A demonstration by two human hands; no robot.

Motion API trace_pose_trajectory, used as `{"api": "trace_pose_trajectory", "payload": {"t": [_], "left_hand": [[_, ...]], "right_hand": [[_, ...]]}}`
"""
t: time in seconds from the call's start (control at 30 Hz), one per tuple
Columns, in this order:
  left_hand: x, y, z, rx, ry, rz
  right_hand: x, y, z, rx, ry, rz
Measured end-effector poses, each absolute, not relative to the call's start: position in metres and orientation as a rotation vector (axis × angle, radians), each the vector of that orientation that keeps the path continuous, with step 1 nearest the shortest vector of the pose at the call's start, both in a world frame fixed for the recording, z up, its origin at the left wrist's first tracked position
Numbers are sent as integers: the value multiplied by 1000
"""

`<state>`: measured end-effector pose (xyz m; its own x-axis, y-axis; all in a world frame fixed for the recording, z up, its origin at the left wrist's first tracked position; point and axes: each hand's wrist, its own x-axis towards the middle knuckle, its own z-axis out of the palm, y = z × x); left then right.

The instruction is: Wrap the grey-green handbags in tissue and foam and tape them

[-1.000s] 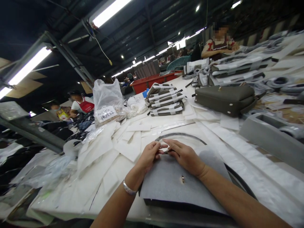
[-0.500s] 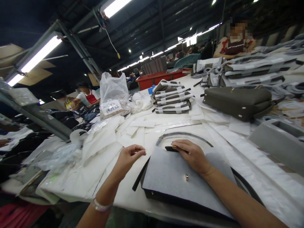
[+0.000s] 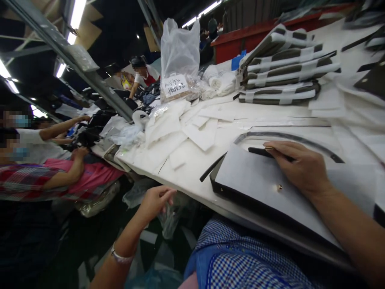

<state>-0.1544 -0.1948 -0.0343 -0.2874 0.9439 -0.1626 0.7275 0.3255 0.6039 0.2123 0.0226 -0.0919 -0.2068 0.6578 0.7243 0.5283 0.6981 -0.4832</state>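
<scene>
My right hand is closed on a short dark strap with a gold-coloured metal piece at my fingertips. Under that hand lies a dark bag, its top face covered by a pale sheet. A gold-coloured stud pokes through the sheet. Behind it a long handle curves across the table, and a narrow dark strap sticks out at the left. My left hand hangs beyond the table edge, above the floor, fingers curled together; whatever they may pinch is too small to make out.
White sheets lie scattered over the table. Farther back stand a clear plastic bag with a handwritten label and a stack of wrapped dark pieces. Co-workers sit at the left. Scraps litter the floor.
The view has turned left and down. My left hand has moved from over the table to beyond its front edge. My right hand still grips the short strap on the bag.
</scene>
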Motion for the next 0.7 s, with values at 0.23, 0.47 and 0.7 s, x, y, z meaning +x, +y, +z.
{"api": "trace_pose_trajectory", "payload": {"t": [0.23,0.47,0.7], "left_hand": [[-51,-149,5,2429,1515,956],[26,-92,-18,3056,923,307],[11,-92,-82,2942,993,197]], "right_hand": [[210,23,-93,-867,-1861,163],[210,24,-94,-890,-1860,250],[209,18,-82,-935,-1829,343]]}}
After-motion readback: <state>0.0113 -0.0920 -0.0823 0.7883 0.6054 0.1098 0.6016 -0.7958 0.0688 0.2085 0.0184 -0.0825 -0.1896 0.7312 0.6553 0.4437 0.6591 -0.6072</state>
